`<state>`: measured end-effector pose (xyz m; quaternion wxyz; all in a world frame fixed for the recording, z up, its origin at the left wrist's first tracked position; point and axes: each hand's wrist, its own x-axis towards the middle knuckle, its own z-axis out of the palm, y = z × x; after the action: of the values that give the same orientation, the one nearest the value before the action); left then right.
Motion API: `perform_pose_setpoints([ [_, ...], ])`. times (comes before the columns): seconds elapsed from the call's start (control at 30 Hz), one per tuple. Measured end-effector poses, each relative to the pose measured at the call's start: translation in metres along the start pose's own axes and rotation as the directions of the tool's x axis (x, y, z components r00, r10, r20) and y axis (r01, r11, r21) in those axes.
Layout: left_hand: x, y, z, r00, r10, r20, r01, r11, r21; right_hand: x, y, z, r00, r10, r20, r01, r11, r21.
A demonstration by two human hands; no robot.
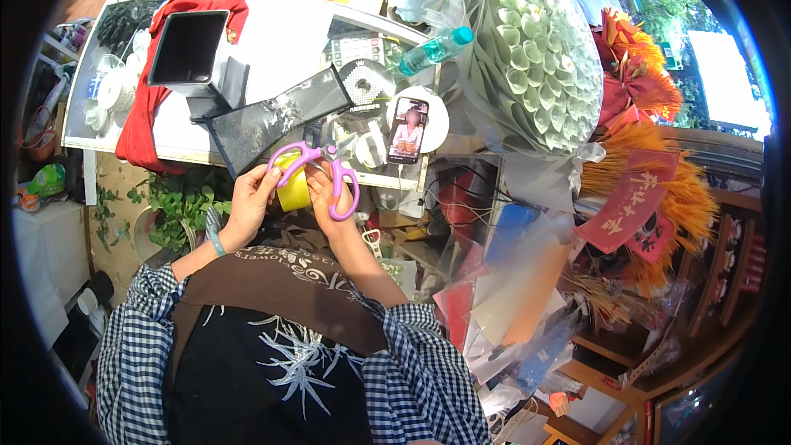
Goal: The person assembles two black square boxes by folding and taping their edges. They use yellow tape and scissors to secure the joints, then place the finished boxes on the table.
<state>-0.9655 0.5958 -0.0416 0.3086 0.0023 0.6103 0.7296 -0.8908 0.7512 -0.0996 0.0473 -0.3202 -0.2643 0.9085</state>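
My right hand is closed around a pair of purple-handled scissors, with one handle loop standing over its fingers. The other loop arches toward my left hand, whose fingers are closed at the edge of a bright yellow roll, apparently tape or ribbon. That roll sits between both hands, partly covered by the scissors. Just beyond lies a long dark, shiny flat panel, slanting across the table's near edge. A phone showing a person on its screen leans at a round white stand.
On the white table are an open black box, a red cloth and a teal-capped bottle. A large pale-green bouquet stands at right, near orange dried stalks. A leafy plant grows below the table's left.
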Motion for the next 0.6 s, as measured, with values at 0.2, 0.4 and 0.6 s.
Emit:
perform_pose_setpoints([
  [0.2, 0.002, -0.002, -0.001, 1.0, -0.006, 0.02, 0.004, 0.996, 0.085, 0.001, -0.005, -0.003, 0.995, -0.027, 0.094, 0.016, 0.993, 0.121],
  [0.4, 0.005, -0.001, -0.001, 1.0, 0.001, 0.028, -0.004, 0.995, 0.1, 0.0, -0.009, -0.005, 0.957, -0.094, 0.275, 0.055, 0.988, 0.148],
  [0.6, 0.005, -0.001, -0.002, 0.999, 0.016, 0.035, -0.019, 0.995, 0.096, -0.016, -0.027, 0.0, 0.945, -0.022, 0.326, 0.007, 0.999, 0.045],
])
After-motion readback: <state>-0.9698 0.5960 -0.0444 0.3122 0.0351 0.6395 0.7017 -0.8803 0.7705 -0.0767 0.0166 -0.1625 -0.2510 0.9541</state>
